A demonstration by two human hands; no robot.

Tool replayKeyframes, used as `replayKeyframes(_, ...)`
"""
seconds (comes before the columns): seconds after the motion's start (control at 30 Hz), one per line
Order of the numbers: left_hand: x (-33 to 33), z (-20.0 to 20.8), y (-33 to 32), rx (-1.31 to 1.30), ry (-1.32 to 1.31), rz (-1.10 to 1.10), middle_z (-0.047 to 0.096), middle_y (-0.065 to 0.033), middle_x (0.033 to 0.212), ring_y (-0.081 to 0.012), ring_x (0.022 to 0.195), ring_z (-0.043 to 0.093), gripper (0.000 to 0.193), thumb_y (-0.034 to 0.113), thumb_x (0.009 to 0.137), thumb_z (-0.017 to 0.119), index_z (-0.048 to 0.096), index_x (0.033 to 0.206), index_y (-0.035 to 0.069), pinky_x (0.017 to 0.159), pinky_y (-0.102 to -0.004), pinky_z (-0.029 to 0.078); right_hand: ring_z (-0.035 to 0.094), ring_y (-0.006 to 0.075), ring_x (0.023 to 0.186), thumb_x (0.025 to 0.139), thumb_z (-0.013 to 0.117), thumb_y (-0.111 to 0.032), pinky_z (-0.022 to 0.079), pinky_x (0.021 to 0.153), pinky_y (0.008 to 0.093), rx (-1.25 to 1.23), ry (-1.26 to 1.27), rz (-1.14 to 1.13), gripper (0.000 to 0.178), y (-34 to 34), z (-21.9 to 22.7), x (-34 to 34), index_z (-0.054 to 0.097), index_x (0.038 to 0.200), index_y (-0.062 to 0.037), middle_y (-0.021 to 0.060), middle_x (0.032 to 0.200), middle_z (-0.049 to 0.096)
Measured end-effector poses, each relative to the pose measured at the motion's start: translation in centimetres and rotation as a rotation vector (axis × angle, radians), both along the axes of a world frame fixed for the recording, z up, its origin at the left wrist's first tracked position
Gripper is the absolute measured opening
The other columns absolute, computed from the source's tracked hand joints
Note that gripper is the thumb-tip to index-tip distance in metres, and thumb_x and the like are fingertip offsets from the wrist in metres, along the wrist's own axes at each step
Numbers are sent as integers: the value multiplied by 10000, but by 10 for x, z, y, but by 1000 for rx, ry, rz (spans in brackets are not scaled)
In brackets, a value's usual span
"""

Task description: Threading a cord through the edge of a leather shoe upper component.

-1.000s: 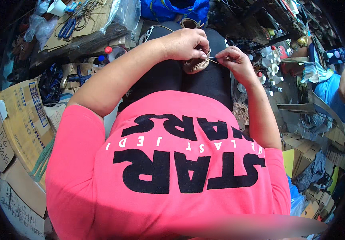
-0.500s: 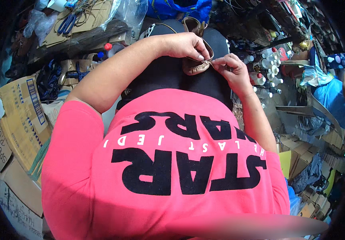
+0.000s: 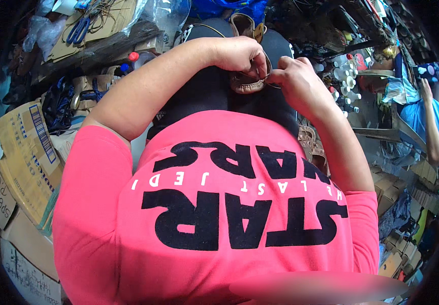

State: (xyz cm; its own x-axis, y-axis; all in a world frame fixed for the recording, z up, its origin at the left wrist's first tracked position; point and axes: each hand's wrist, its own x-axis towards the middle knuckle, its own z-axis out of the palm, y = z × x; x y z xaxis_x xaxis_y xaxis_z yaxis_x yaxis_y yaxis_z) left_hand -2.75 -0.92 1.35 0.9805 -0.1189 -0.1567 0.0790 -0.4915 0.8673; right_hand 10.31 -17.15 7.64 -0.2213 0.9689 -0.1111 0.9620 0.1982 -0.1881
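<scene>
A brown leather moccasin-style shoe (image 3: 248, 85) rests over my dark-trousered lap, its stitched toe toward me and its opening facing up. My left hand (image 3: 247, 56) lies across the shoe, thumb and fingers closed on the upper beside the opening. My right hand (image 3: 301, 79) is closed at the shoe's right edge, fingers curled inward. A thin dark lace (image 3: 274, 87) runs from the shoe beneath these fingers; what they pinch is hidden. The heel end (image 3: 242, 24) rises beyond my left hand.
Cardboard boxes (image 3: 26, 152) stand at left. Blue-handled scissors (image 3: 78, 30) lie on cardboard at the upper left. Several bottles (image 3: 346, 79) stand to the right, with more brown shoes (image 3: 313, 147) by my right forearm. Another person's arm (image 3: 429, 122) shows at far right.
My right hand has turned and its fingers have curled in more, with the elbow swung outward. My left hand stays on the shoe. The other person's arm at far right has come further into view.
</scene>
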Motion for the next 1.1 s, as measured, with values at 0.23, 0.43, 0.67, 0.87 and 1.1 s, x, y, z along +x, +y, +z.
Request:
replayKeyframes(0.23, 0, -13, -13, 47, -135, 262, 641, -100, 836, -209, 801, 637, 235, 58, 680, 731, 636, 893, 23, 739, -327, 499, 625, 306, 826, 741, 680, -102, 485, 749, 345, 29, 459, -303, 132, -3, -41, 5, 700, 872, -94, 148, 799, 625)
replayKeyframes(0.43, -73, 24, -33, 339, -34, 458, 591, -126, 853, -280, 906, 602, 275, 205, 750, 717, 595, 934, 41, 786, -367, 475, 534, 100, 723, 870, 639, -261, 421, 650, 251, -289, 1362, -623, 263, -54, -40, 65, 629, 919, -2, 15, 766, 585)
replayKeyframes(0.67, -131, 42, 32, 137, -11, 828, 492, -22, 783, -189, 741, 529, 345, 341, 948, 526, 626, 829, 34, 749, -355, 461, 388, 63, 669, 954, 531, -242, 353, 794, 271, 189, 1805, -666, 265, -147, -13, 156, 607, 1168, -105, -72, 752, 419)
replayKeyframes(0.87, -61, 59, -22, -1451, -493, 741, 594, -62, 661, -217, 624, 551, 434, 326, 973, 437, 502, 603, 111, 754, -393, 454, 600, 163, 754, 910, 574, -252, 444, 715, 315, -241, 472, -829, 237, -148, -59, 122, 676, 962, -44, 69, 844, 671)
replayKeyframes(1.1, -92, 5, 27, -1436, -282, 853, 397, -4, 506, -200, 472, 410, 443, 363, 957, 468, 463, 579, 133, 691, -384, 453, 536, 240, 597, 913, 522, -410, 371, 673, 334, -143, 117, -775, 362, -195, -95, 133, 647, 764, -105, 92, 671, 614)
